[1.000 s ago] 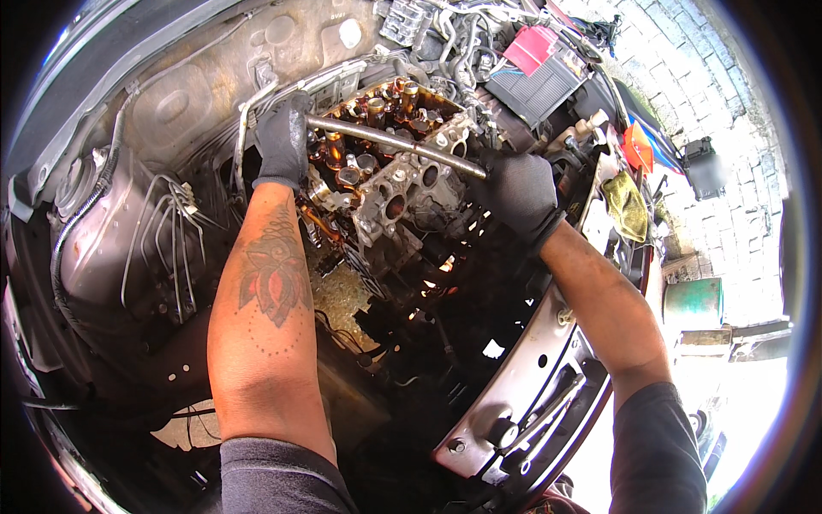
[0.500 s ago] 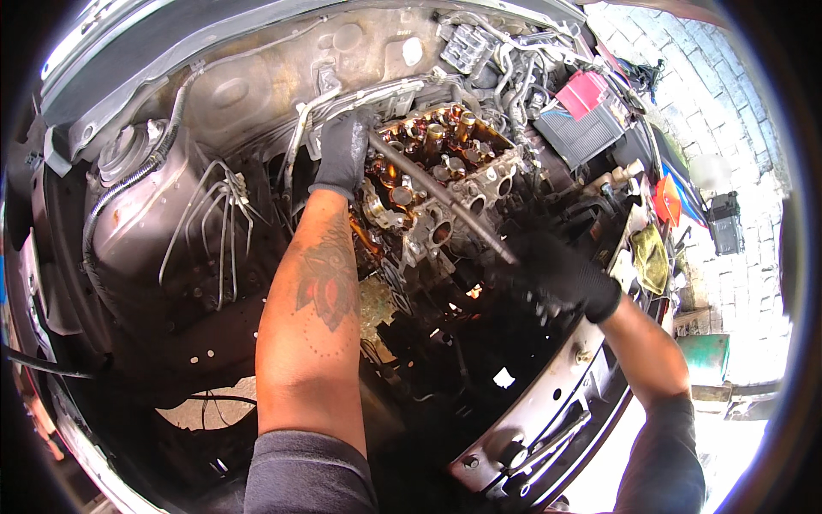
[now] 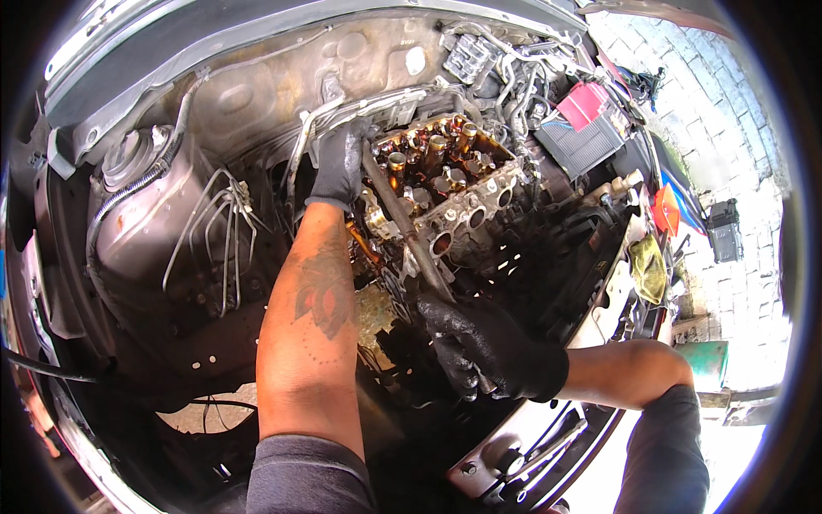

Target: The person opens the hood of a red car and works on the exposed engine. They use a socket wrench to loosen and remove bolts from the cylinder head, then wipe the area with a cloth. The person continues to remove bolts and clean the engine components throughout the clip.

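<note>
A long metal bar slants across the left side of an open cylinder head, whose recesses are dark with oil. My left hand, in a black glove, is closed at the bar's far end beside the engine; its fingertips are partly hidden. Lower and to the right, my right hand, also in a black glove, grips the near end with curled fingers. A small metallic end shows beneath the right fingers. What joins the bar at its far end is hidden by my left hand.
Bent metal lines stand on the left of the engine bay. A battery with a red cover sits back right. A yellowish cloth and an orange object lie along the right edge. The front body panel crosses the lower right.
My right hand has swung left and toward me with the near end of the bar, so the bar stands steeper. My left hand has stayed almost in place at the far end.
</note>
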Tool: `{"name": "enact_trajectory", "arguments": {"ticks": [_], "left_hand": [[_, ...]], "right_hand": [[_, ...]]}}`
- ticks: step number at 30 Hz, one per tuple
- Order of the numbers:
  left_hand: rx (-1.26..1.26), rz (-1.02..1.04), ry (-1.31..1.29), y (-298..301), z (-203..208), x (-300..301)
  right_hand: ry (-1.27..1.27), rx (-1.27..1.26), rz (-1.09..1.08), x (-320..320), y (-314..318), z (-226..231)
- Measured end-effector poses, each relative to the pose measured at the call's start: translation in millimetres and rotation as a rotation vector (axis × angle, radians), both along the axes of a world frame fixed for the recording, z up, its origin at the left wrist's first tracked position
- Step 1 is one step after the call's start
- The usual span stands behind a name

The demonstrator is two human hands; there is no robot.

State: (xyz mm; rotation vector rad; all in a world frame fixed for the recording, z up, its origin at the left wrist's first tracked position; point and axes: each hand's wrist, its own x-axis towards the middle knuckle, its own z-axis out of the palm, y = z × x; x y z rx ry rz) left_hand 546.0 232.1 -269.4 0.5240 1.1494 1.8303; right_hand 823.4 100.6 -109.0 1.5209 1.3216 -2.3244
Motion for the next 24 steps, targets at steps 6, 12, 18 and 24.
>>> {"name": "enact_trajectory", "arguments": {"ticks": [6, 12, 18, 24], "left_hand": [[-0.038, -0.014, 0.092, -3, 2, 2], [-0.005, 0.061, 0.251, -1, -5, -2], [-0.025, 0.052, 0.106, -3, 4, 1], [-0.072, 0.008, 0.154, -3, 1, -6]], "right_hand": [[0.105, -0.106, 0.021, 17, 3, -30], [0.060, 0.280, 0.276, 18, -5, -38], [0.081, 0.204, 0.023, 8, -19, -45], [0.107, 0.191, -0.047, 3, -26, -53]]}}
